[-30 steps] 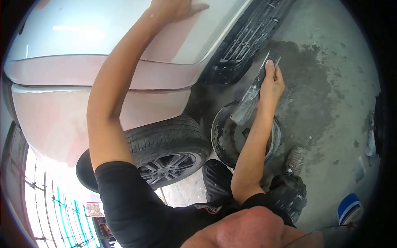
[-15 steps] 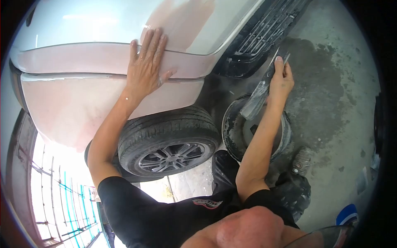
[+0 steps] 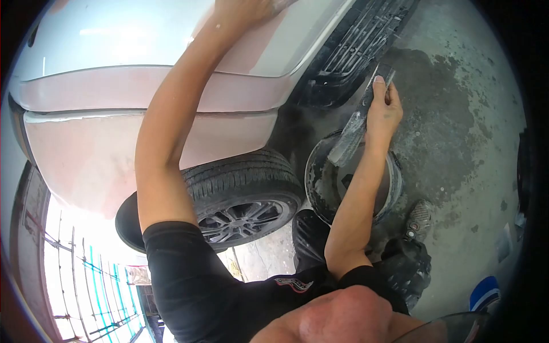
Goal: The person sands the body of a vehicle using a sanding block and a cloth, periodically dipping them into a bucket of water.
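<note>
- Leftmost, thin metal poles (image 3: 73, 257) stood against bright light at the near left.
- Beside them, a white vehicle body with matte pink patches (image 3: 114, 48) filled the far left.
- On its far part lay the left hand (image 3: 246, 10), against the panel, partly cut off by the view; whether its fingers were together or apart, I cannot tell.
- Nearer, below the body's edge, sat a black rubber tyre (image 3: 246, 176) on a grey spoked wheel (image 3: 239, 222).
- Just right of the tyre stood a round, dark, smeared bucket (image 3: 310, 182) with a small dark lump (image 3: 346, 181) inside.
- Over the bucket's far side slanted a long, narrow grey bar (image 3: 353, 128), streaked with white.
- Its far end was clamped in the right hand (image 3: 384, 117), thumb on top.
- Farther right, a dark wet patch (image 3: 434, 97) spread across the grey concrete floor (image 3: 489, 160).
</note>
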Demonstrator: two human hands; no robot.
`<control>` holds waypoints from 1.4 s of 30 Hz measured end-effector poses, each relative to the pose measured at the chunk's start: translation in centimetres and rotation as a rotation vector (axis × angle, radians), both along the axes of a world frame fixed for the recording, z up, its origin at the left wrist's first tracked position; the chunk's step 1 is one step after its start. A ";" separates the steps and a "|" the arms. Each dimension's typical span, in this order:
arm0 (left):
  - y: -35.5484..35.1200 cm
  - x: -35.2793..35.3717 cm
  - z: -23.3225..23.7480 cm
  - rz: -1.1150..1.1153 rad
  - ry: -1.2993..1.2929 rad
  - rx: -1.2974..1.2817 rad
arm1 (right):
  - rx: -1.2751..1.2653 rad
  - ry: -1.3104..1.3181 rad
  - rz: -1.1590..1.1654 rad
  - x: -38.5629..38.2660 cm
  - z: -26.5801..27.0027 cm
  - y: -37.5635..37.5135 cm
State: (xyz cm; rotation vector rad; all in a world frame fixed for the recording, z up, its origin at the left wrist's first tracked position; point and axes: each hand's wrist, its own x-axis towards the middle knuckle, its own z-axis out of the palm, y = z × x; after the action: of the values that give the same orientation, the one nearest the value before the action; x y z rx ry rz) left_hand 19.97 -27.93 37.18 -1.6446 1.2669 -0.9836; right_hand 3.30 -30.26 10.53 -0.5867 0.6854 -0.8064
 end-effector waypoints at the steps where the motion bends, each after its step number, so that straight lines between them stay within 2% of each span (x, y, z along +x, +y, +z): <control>1: 1.1 -1.5 0.2 0.064 0.004 0.017 | 0.003 0.009 0.014 -0.1 0.4 0.2; 8: 10.4 -6.5 0.4 0.252 -0.004 0.076 | -0.024 -0.037 0.043 -0.1 0.3 1.5; 11: 14.8 -6.4 -0.1 0.112 0.099 -0.011 | -0.021 -0.045 0.049 -0.1 -0.3 2.0; 17: 19.5 -9.3 0.3 0.218 0.163 -0.041 | -0.021 -0.035 0.071 -0.3 -0.1 2.2; 21: 18.9 -9.5 1.5 0.180 0.125 0.005 | -0.073 -0.009 0.075 -0.3 -0.2 2.0; 24: 13.9 -6.6 3.0 0.108 0.104 0.027 | -0.101 0.005 0.069 0.0 -0.8 2.4; 28: 5.0 -1.7 2.7 0.054 -0.002 0.050 | -0.094 0.002 0.106 0.0 -1.5 2.8; 31: 3.6 -1.9 2.5 0.087 0.001 0.024 | -0.136 0.033 0.235 -0.4 -0.8 2.7; 32: 4.7 -2.5 2.5 0.128 0.020 0.024 | -0.195 0.112 0.292 -1.0 -0.3 2.6; 36: 11.6 -5.2 2.7 0.158 0.125 -0.007 | -0.349 0.040 0.507 -1.1 -1.0 2.7; 39: 16.7 -7.0 2.0 0.089 0.122 -0.095 | -0.347 -0.015 0.657 -1.0 -2.4 3.6; 42: 19.6 -9.3 0.8 0.193 0.145 -0.198 | -0.409 0.042 0.864 -1.6 -4.1 4.2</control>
State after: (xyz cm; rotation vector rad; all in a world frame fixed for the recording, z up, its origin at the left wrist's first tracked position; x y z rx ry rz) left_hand 10.67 -8.29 38.00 -1.9813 1.1059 -0.9074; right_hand 1.65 -26.09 6.41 -1.1643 0.2415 -0.1114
